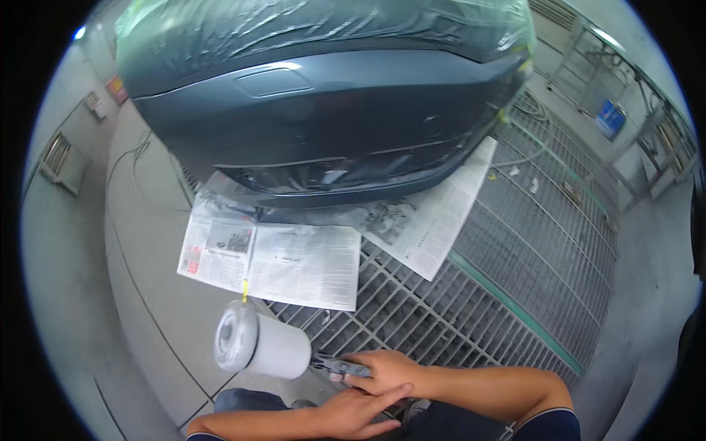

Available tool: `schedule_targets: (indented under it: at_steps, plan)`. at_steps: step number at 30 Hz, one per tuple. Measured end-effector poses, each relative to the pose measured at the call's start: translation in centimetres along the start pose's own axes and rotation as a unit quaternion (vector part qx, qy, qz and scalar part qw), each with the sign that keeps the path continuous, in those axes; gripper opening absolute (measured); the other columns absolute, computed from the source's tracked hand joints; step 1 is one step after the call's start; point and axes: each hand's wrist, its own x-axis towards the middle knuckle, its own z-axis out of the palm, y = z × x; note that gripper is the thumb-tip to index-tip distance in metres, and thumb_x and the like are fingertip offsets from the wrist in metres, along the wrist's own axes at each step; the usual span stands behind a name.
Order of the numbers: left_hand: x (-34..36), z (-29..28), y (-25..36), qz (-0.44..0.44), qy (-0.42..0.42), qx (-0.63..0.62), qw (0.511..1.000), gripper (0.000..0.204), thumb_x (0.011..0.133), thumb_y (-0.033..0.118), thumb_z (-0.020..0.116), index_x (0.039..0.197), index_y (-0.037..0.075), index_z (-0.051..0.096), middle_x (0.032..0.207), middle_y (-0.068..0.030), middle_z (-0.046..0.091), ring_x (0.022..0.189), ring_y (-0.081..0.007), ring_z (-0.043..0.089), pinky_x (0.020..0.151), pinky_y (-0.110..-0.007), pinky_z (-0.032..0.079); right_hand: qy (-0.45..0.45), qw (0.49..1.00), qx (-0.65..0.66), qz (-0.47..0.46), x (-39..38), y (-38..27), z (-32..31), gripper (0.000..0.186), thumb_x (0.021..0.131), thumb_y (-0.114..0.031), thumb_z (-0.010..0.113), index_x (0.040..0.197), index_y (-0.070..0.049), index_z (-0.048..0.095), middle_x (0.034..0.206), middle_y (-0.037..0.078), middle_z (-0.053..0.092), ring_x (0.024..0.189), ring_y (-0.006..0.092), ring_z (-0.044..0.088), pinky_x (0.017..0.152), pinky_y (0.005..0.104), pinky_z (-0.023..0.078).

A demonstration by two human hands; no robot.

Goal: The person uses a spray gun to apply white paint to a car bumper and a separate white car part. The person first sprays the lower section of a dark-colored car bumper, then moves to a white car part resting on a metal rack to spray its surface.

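Observation:
My right hand is closed round the grip of a paint spray gun. The gun's large white cup points left and is tilted onto its side, with a clear cap-like end. My left hand lies under the right wrist, its fingers stretched out and touching that wrist; it holds nothing. Ahead, apart from both hands, is a dark grey glossy car bumper. Translucent masking film covers the body above it.
Newspaper sheets lie below the bumper on a metal floor grating. Along the concrete floor at left runs a thin hose. A blue can and metal stands are at the far right. A pale wall stands at left.

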Motion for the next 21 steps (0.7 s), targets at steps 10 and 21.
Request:
schedule_targets:
  at_steps: [10, 21]
  plan:
    - [0.8, -0.3, -0.8, 0.059, 0.041, -0.059, 0.996, 0.080, 0.086, 0.024, 0.067, 0.154, 0.010, 0.025, 0.099, -0.0160, 0.066, 0.088, -0.0383, 0.063, 0.078, -0.048, 0.049, 0.071, 0.997, 0.026, -0.003, 0.0, 1.7, 0.5, 0.053, 0.089, -0.036, 0.062, 0.129, -0.001, 0.059, 0.112, 0.024, 0.067, 0.102, 0.0367, 0.067, 0.087, 0.0403, 0.053]
    - [1.5, 2.8, -2.6, -0.060, 0.015, -0.233, 0.971, 0.084, 0.092, 0.026, 0.061, 0.156, 0.020, 0.008, 0.088, -0.0183, 0.065, 0.078, -0.0313, 0.068, 0.072, -0.042, 0.055, 0.067, 0.980, 0.107, 0.151, 0.9, 0.9, -0.6, 0.040, 0.091, -0.024, 0.068, 0.122, 0.001, 0.063, 0.090, 0.011, 0.071, 0.079, 0.0117, 0.063, 0.071, 0.0284, 0.051]
